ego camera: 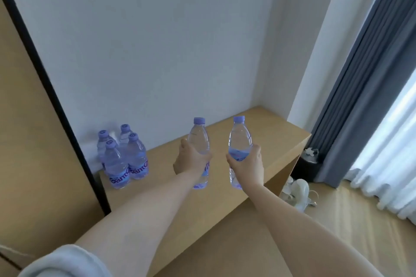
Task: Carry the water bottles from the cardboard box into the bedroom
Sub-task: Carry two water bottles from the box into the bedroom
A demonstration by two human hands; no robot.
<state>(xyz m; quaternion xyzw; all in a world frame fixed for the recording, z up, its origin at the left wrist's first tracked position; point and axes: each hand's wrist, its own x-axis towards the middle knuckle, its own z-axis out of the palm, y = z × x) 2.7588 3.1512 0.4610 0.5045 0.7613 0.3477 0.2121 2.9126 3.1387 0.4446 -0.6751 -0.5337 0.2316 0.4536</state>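
My left hand [190,158] grips a clear water bottle [199,137] with a purple cap, held upright above the wooden desk [270,132]. My right hand [247,164] grips a second water bottle [239,137] of the same kind, also upright, a little to the right. Several more purple-capped bottles [122,159] stand in a cluster at the desk's back left corner against the wall. The cardboard box is out of view.
A wooden wardrobe panel [27,141] with a black edge rises at the left. Grey curtains [364,96] and white sheers [394,153] hang at the right. White items [297,191] lie on the floor beside the desk's right end.
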